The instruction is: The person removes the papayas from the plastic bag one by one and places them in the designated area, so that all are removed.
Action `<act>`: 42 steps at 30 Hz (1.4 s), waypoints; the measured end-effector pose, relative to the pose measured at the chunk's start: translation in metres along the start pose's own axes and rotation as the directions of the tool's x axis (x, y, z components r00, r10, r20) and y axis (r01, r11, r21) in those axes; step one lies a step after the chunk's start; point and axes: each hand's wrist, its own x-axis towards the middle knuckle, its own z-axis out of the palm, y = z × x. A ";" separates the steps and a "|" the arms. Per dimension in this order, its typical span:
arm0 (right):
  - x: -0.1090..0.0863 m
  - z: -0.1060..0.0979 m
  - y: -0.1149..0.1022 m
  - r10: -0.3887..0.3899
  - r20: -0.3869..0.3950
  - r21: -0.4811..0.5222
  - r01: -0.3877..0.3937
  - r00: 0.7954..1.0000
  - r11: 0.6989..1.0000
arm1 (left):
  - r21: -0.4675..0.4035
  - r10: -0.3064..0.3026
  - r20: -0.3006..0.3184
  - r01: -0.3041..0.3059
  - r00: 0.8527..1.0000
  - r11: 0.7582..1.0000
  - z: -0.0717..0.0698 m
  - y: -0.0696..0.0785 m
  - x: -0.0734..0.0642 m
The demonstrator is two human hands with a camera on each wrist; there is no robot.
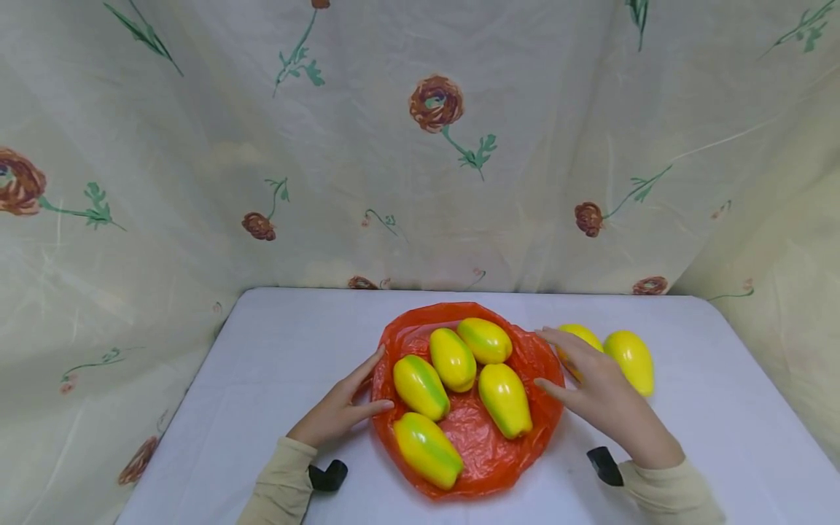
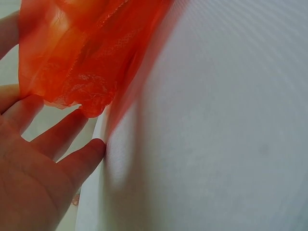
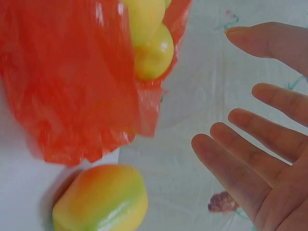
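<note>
A red plastic bag (image 1: 469,437), its mouth spread wide and rim folded outward, lies on the table with several glossy yellow-green papaya-like fruits (image 1: 428,450) inside. My left hand (image 1: 336,413) is at the bag's left side, thumb over the rim. Its spread, fairly straight fingertips touch the outside of the plastic in the left wrist view. On the other side, my right hand (image 1: 600,386) hovers by the bag's right rim. The right wrist view shows its fingers (image 3: 240,151) spread and holding nothing.
Two more such fruits, one farther right (image 1: 630,362) and one partly hidden (image 1: 580,335) behind my right hand, lie outside the bag. A white cloth covers the table (image 1: 295,335). Flower-patterned curtains (image 1: 367,146) hang behind and at both sides.
</note>
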 end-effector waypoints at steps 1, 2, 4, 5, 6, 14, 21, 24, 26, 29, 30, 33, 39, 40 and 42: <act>0.000 0.002 -0.002 -0.001 0.007 -0.001 0.001 1.000 1.000 | 0.000 0.001 0.000 -0.001 1.000 1.000 0.000 0.000 0.000; 0.001 0.003 -0.004 -0.002 0.012 -0.004 0.002 1.000 1.000 | 0.001 0.001 0.000 -0.001 1.000 1.000 0.000 0.000 0.000; 0.002 0.006 -0.006 0.000 0.028 -0.002 0.000 1.000 1.000 | 0.001 0.003 -0.001 -0.003 1.000 1.000 0.000 0.000 0.000; 0.002 0.008 -0.008 0.000 0.037 0.000 0.000 0.999 1.000 | 0.002 0.008 -0.003 -0.008 1.000 1.000 0.000 0.000 0.000; 0.002 0.010 -0.008 -0.002 0.043 -0.001 0.002 0.999 1.000 | 0.002 0.003 -0.003 -0.003 1.000 1.000 0.000 0.000 0.000; 0.008 0.022 -0.015 -0.037 0.080 0.004 0.036 0.996 0.999 | -0.013 -0.021 -0.009 0.021 1.000 1.000 0.000 0.000 0.001; 0.013 0.028 -0.025 -0.004 0.160 -0.035 0.010 0.987 0.999 | -0.015 -0.021 -0.011 0.021 1.000 1.000 0.000 0.000 0.001; 0.014 0.031 -0.028 0.005 0.181 -0.045 0.003 0.983 0.999 | -0.014 -0.021 -0.010 0.021 1.000 1.000 0.000 0.000 0.001; 0.014 0.033 -0.029 0.017 0.195 -0.041 -0.009 0.981 0.999 | -0.011 -0.017 -0.005 0.017 1.000 1.000 0.000 -0.001 0.001; 0.015 0.036 -0.030 0.032 0.213 -0.037 -0.025 0.977 0.999 | -0.011 0.003 0.004 -0.003 1.000 1.000 -0.001 -0.001 0.001; 0.015 0.037 -0.030 0.037 0.216 -0.036 -0.030 0.976 0.999 | -0.010 0.008 0.008 -0.008 1.000 1.000 -0.002 -0.001 0.001; 0.017 0.040 -0.030 0.047 0.220 -0.044 -0.038 0.974 0.998 | -0.012 0.018 0.013 -0.018 1.000 1.000 -0.002 -0.001 0.001; 0.019 0.046 -0.029 0.073 0.253 -0.012 -0.073 0.965 0.997 | -0.015 0.011 0.011 -0.011 1.000 1.000 -0.002 0.000 0.001; 0.019 0.047 -0.029 0.077 0.259 -0.008 -0.078 0.963 0.997 | -0.015 0.009 0.011 -0.009 1.000 1.000 -0.002 0.000 0.001; 0.019 0.049 -0.029 0.082 0.267 -0.008 -0.083 0.960 0.997 | -0.017 0.009 0.011 -0.008 1.000 1.000 -0.002 -0.001 0.001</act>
